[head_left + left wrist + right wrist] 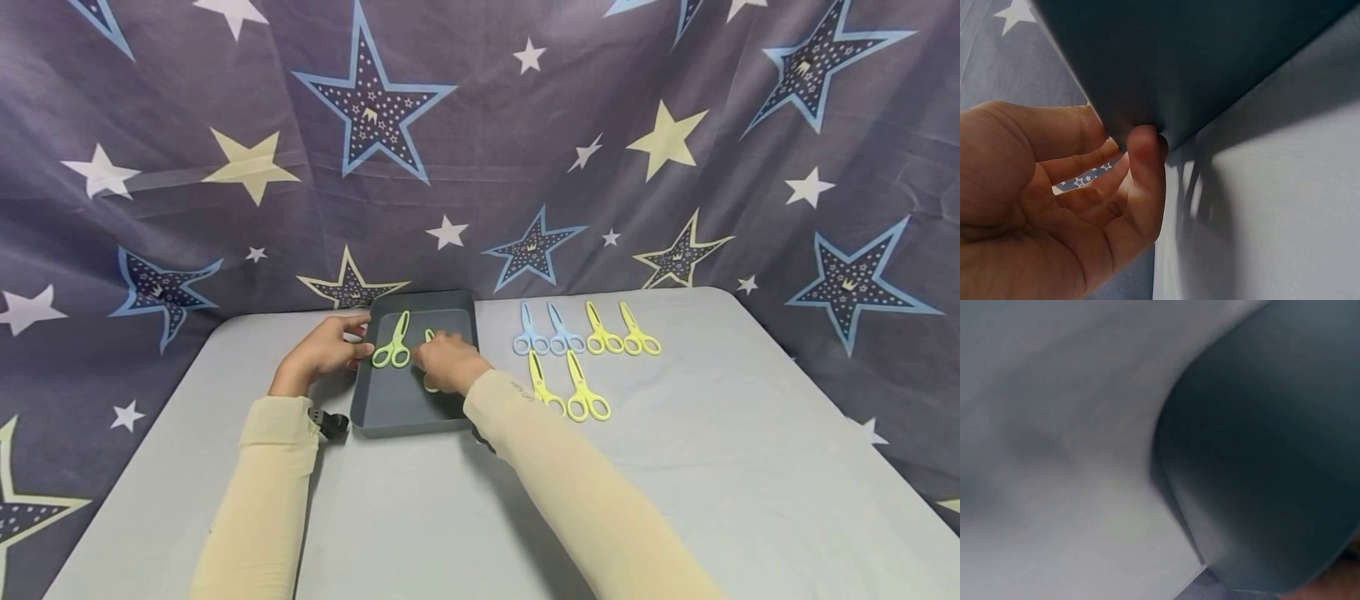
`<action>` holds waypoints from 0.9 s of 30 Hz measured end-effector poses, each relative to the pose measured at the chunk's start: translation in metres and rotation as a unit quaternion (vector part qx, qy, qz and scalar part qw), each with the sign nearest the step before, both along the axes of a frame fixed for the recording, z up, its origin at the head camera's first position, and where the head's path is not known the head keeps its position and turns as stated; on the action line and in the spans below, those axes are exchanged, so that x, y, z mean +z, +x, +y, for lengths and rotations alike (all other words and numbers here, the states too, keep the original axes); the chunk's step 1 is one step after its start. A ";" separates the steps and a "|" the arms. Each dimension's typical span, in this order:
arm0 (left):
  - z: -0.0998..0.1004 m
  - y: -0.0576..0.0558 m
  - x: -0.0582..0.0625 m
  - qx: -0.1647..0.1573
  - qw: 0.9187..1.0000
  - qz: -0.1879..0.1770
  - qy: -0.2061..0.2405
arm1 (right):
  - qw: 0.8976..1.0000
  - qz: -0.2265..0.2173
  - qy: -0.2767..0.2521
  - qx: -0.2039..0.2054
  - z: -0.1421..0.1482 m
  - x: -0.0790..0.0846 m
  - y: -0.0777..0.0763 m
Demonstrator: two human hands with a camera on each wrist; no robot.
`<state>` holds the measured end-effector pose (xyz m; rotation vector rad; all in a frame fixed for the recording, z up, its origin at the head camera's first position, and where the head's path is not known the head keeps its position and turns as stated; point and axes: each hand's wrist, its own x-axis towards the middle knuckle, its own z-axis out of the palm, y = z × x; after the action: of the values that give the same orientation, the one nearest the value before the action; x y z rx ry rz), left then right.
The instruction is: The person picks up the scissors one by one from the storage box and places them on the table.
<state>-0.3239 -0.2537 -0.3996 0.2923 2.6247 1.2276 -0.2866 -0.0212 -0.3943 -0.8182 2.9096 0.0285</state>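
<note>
My left hand [322, 350] holds the left wall of a dark grey tray [415, 429]; in the left wrist view its fingertips [1145, 139] press at the wall's edge. My right hand [447, 362] reaches into the tray, fingers curled over green scissors [431, 386] whose blade end and part of a handle show around it. To its left, another pair of green scissors [397, 337] lies in the tray, blades pointing away. In the right wrist view only a blurred edge of the right hand [1332, 582] shows beside the tray; its fingertips are hidden.
Right of the tray, two blue scissors [527, 340] and two yellow scissors [637, 340] lie in a row on the white-covered table [712, 467]. Nearer, two more yellow scissors [585, 400] lie, one partly behind the right sleeve [555, 450]. A star-patterned curtain [480, 150] hangs behind.
</note>
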 end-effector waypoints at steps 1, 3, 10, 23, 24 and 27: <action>0.000 0.000 0.000 -0.001 1.000 -0.001 0.000 | 1.000 0.001 0.001 0.002 0.000 0.000 0.000; 0.000 0.000 -0.001 0.001 1.000 -0.002 -0.001 | 1.000 0.002 0.002 0.004 0.000 0.000 0.001; 0.000 -0.001 -0.002 -0.002 1.000 -0.001 0.000 | 1.000 0.005 -0.001 0.003 0.001 0.002 0.001; 0.001 -0.001 -0.001 0.002 1.000 -0.003 -0.005 | 0.999 0.036 -0.010 0.013 0.004 0.012 0.001; 0.001 -0.002 -0.001 0.003 1.000 -0.003 -0.006 | 0.999 0.036 -0.011 0.013 0.005 0.013 0.001; 0.001 -0.002 -0.001 0.006 1.000 -0.003 -0.007 | 0.999 0.031 -0.018 0.010 0.009 0.017 0.002</action>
<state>-0.3260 -0.2529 -0.4010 0.2709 2.6320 1.2108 -0.2847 -0.0122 -0.3774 -0.8660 2.9687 0.0043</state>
